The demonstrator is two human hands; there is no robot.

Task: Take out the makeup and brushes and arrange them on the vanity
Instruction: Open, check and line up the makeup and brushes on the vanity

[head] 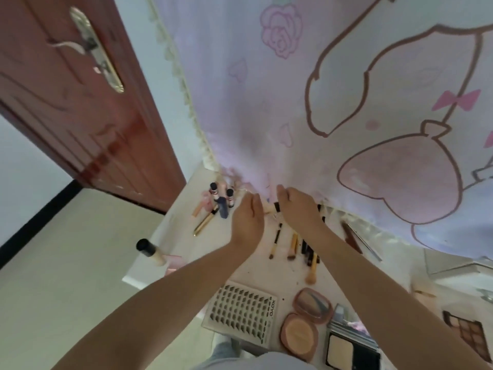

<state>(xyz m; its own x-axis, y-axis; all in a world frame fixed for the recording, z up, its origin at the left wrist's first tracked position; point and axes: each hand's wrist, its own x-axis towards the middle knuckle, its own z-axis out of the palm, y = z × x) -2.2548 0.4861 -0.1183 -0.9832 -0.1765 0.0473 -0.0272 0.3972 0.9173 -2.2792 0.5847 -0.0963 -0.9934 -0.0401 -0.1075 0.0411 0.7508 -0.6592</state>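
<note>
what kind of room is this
Probably a bedroom or dressing corner at home. A white vanity holds brushes, compacts and a lash tray; a wooden door stands to the left, and a pink cartoon cloth hangs behind.

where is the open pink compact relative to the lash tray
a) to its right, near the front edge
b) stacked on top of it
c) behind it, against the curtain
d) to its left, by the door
a: the open pink compact lies just right of the lash tray on the vanity, both near the front edge.
</note>
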